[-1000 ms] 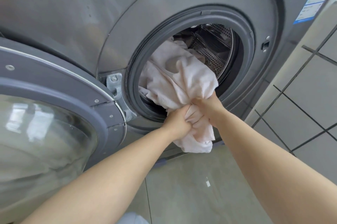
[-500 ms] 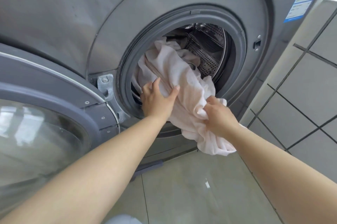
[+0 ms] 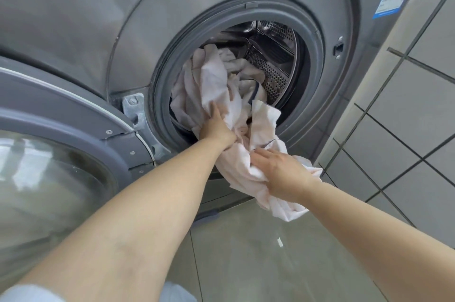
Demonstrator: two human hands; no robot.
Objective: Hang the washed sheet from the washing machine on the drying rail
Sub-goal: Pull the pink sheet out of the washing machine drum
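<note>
At the porthole [image 3: 237,85] of the washing machine [image 3: 103,18], seen from the head camera, the pale sheet [image 3: 209,85] lies half in and half out: its bulk is bunched inside the drum [image 3: 273,55], and a thick twisted length spills over the lower lip of the porthole and hangs below it toward the floor [image 3: 270,264].

The left hand [image 3: 216,129] is at the lower lip of the porthole, fingers curled into the cloth and gripping a fold. The right hand [image 3: 280,173] is below and to the right of the porthole, lying over the hanging bundle; its fingers look wrapped round the fabric, though motion blur makes the grip hard to judge, so it may only be pressing the cloth.

The open door [image 3: 56,154] stands to the left of the porthole, swung wide and clear of the arms. A tiled wall [image 3: 406,117] runs to the right of it.

By my reading, the step in hand is drawing the sheet out of the drum, early in the task; no drying rail is in view. The next move likely calls for a hand-over-hand pull, gathering the loose tail upward so it does not drag on the floor, and easing the cloth over the grey door seal [image 3: 317,60] so that it does not snag.
</note>
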